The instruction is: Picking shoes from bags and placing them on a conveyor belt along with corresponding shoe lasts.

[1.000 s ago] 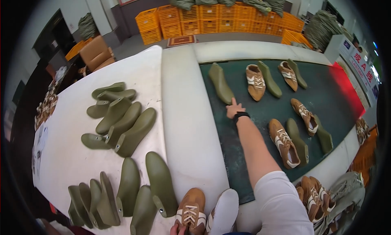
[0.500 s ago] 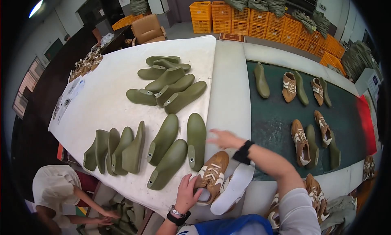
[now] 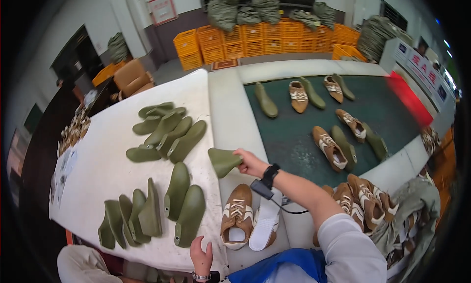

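Observation:
My right hand (image 3: 251, 163) grips a green shoe last (image 3: 223, 161), raised above the border between the white-covered table and the pale strip beside it. Below it a brown sneaker with white stripes and laces (image 3: 237, 214) rests on the near part of the strip. Beside that lies a second brown sneaker (image 3: 271, 238), partly covered by a white sole-shaped piece (image 3: 263, 229). My left hand (image 3: 200, 255) is empty, thumb and fingers apart, close to the table's near edge and left of the first sneaker. Two green lasts (image 3: 190, 216) lie just beyond it.
More lasts (image 3: 169, 133) lie on the white table (image 3: 105, 150). Sneakers and lasts sit on the dark green belt (image 3: 299, 158) to the right. Several brown sneakers (image 3: 365, 199) are heaped at my right. A person (image 3: 83, 266) is at lower left; orange crates (image 3: 252, 47) line the back.
The last that lay beside the brown sneaker is now lifted in my right hand. My left hand has come off the sneaker and moved left. The view has turned right.

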`<state>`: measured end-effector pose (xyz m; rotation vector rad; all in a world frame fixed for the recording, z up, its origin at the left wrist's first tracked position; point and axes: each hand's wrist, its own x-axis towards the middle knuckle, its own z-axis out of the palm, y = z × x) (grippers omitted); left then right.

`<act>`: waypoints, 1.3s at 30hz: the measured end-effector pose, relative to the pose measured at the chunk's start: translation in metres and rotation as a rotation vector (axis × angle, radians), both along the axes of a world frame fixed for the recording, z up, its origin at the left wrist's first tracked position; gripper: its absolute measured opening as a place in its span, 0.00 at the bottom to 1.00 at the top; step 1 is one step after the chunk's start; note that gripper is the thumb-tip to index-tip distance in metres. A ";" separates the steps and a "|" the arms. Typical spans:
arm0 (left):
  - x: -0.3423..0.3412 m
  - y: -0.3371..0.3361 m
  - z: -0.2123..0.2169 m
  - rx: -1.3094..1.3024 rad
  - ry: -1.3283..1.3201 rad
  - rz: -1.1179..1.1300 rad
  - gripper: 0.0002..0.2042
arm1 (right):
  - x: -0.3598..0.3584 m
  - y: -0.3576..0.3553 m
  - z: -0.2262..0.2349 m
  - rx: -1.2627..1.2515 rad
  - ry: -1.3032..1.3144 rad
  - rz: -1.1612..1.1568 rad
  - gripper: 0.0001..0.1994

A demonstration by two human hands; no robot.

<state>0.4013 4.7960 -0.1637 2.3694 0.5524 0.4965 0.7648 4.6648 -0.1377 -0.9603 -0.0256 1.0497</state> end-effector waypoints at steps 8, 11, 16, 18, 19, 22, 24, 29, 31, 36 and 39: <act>0.010 -0.013 0.002 0.024 0.033 -0.151 0.15 | 0.016 -0.192 0.002 -0.528 -1.039 -0.191 0.31; 0.023 -0.027 0.007 0.043 0.023 -0.192 0.15 | 0.000 -0.233 -0.024 -1.120 -1.163 0.404 0.35; 0.058 -0.077 0.039 -0.051 0.001 -0.442 0.19 | -0.006 -0.242 -0.029 -1.334 -1.066 0.588 0.36; 0.066 -0.103 0.041 0.083 -0.003 -0.600 0.27 | -0.011 -0.228 -0.008 -1.462 -1.135 0.606 0.33; 0.066 -0.114 0.036 0.075 0.015 -0.597 0.27 | -0.021 -0.222 -0.011 -1.431 -1.328 0.546 0.32; 0.069 -0.131 0.011 0.142 0.181 -0.678 0.35 | -0.052 -0.197 -0.019 -1.138 -1.628 0.600 0.32; 0.065 -0.133 -0.003 0.255 0.315 -0.625 0.38 | -0.078 -0.184 -0.012 -1.121 -1.607 0.708 0.35; 0.071 -0.098 0.017 -0.867 0.196 -0.483 0.28 | -0.085 -0.201 -0.009 -1.051 -1.610 0.551 0.43; 0.060 -0.070 0.030 -1.480 0.164 -0.373 0.26 | -0.088 -0.202 0.007 -0.881 -1.543 0.384 0.43; 0.074 -0.038 0.046 -1.979 0.023 -0.325 0.30 | -0.076 -0.217 0.061 -0.494 -0.752 0.533 0.29; 0.091 -0.033 0.052 -1.948 -0.087 -0.260 0.32 | -0.074 -0.224 0.072 -0.315 -0.359 0.394 0.12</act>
